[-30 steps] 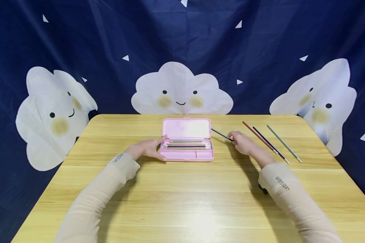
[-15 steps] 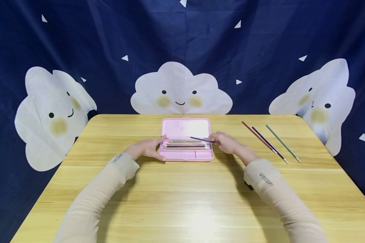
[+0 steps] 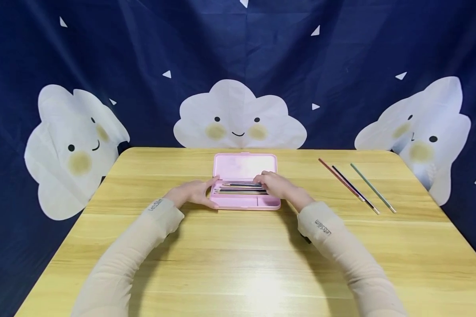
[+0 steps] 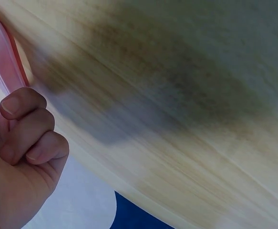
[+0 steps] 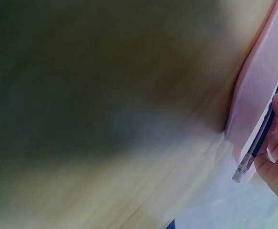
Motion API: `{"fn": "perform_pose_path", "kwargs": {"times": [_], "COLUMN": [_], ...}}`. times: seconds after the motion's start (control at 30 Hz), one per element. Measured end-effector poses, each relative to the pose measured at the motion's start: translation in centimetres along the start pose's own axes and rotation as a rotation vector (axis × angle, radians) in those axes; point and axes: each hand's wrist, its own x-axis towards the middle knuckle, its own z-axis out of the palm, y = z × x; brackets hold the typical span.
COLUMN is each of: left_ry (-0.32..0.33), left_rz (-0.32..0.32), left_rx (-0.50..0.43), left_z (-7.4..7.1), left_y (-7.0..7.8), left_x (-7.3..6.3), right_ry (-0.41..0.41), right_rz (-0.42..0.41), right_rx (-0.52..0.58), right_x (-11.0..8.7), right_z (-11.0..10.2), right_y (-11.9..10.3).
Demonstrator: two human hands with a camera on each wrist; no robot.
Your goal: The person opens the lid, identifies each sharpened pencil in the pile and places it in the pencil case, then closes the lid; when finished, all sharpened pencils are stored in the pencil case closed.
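A pink pencil case (image 3: 234,202) lies with its lid raised toward the back of the table, and several pencils (image 3: 238,192) lie side by side in its long rear compartment. My left hand (image 3: 190,193) grips the case's left side between thumb and forefinger; its other fingers are curled in the left wrist view. Over the right part of the case, my right hand (image 3: 275,185) pinches a dark blue pencil (image 5: 259,136) near its white eraser end. That pencil points left, close over the others in the rear compartment. The right hand hides the compartment's right end.
To the right on the wooden table (image 3: 206,264) lie a red pencil (image 3: 341,179), a dark pencil (image 3: 355,189) and a green pencil (image 3: 373,188), all slanting. A dark blue cloth (image 3: 143,53) with clouds hangs behind the table.
My right hand has carried the dark blue pencil leftward from the table beside the case to over its rear compartment. My left hand has stayed at the case's left side.
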Motion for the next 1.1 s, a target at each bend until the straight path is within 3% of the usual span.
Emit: {"fn": "perform_pose_path", "kwargs": {"times": [0.27, 0.6, 1.1], "left_ry": [-0.003, -0.016, 0.030], "left_rz": [0.001, -0.017, -0.006], "left_rx": [-0.003, -0.005, 0.011], "left_z": [-0.2, -0.1, 0.2], "left_y": [0.1, 0.2, 0.2], "left_x": [0.2, 0.0, -0.4], "right_ry": [-0.033, -0.029, 0.065], "right_rz": [0.034, -0.017, 0.029], "right_rx": [0.004, 0.016, 0.019], "right_x": [1.1, 1.8, -0.3], "right_z": [0.1, 0.9, -0.3], "right_y": [-0.6, -1.0, 1.5]}}
